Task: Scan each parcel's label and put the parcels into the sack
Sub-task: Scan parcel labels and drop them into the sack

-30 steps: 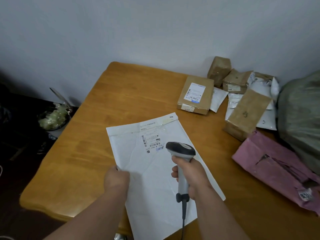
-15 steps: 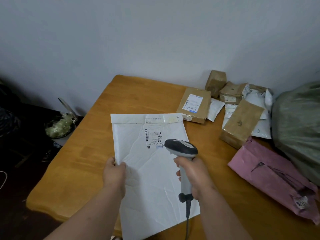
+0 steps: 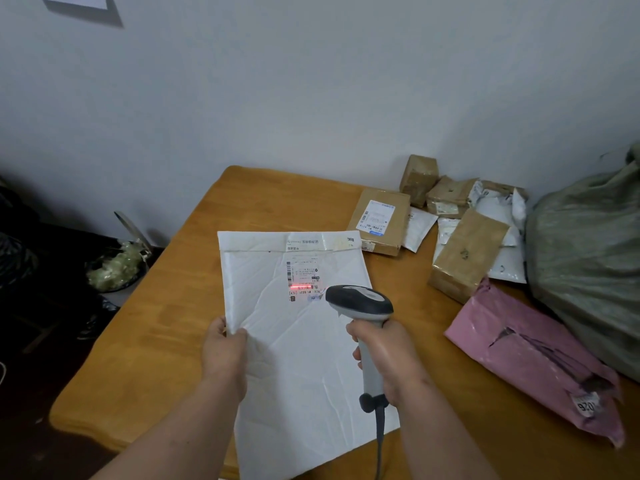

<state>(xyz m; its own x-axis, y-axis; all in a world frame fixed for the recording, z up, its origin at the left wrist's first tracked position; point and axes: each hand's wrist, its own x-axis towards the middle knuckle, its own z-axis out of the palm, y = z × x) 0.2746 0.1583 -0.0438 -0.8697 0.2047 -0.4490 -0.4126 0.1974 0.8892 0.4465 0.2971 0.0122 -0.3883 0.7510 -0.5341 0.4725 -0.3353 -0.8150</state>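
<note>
A large white padded envelope (image 3: 304, 341) lies in front of me over the wooden table (image 3: 180, 323). My left hand (image 3: 223, 355) pinches its left edge. My right hand (image 3: 389, 358) grips a grey handheld scanner (image 3: 360, 301), whose head points at the envelope's printed label (image 3: 302, 280). A red scan line glows across the barcode on that label. A grey-green sack (image 3: 588, 251) bulges at the right edge of the table.
A pink mailer (image 3: 540, 362) lies at the right, beside the sack. Several brown boxes (image 3: 379, 221) and white mailers (image 3: 498, 237) are piled at the table's far right corner against the wall. A dark bin with clear plastic (image 3: 114, 261) stands on the floor at the left.
The envelope has been turned square to me and lifted at its left edge. The scanner now throws a red line on the label. The camera has tilted up.
</note>
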